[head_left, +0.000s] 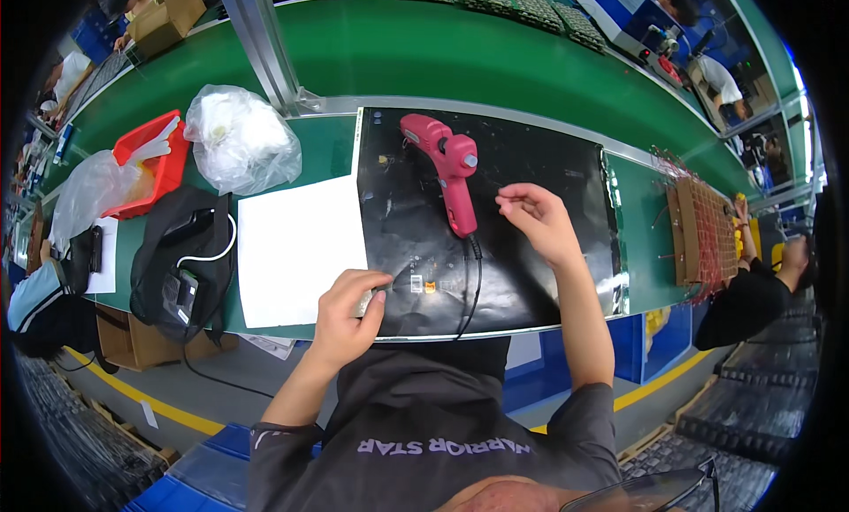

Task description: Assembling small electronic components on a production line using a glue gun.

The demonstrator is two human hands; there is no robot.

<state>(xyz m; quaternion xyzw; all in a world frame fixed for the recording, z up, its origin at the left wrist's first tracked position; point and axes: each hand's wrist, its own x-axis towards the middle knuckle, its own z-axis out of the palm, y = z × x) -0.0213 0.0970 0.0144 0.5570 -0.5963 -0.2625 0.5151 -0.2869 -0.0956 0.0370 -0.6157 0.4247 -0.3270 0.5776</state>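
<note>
Left hand [347, 319] and right hand [541, 225] curl loosely, any grip indiscernible, flanking a pink plastic pistol-shaped tool [453, 180] on a glossy black mat [548, 282]; careful handling favours its handle.

The glue gun [456, 189] lies on the mat [398, 202], right of the paper sheet [301, 256].

Grey floor [234, 384] is marked with a yellow line [177, 413]. Green-topped table [650, 238] is backed by a metal rail [336, 105]; a metal post [263, 48] is fixed there. Long green conveyor-like surface [371, 52] is set beyond. Black stacks [752, 415] are kept at both sides.
</note>
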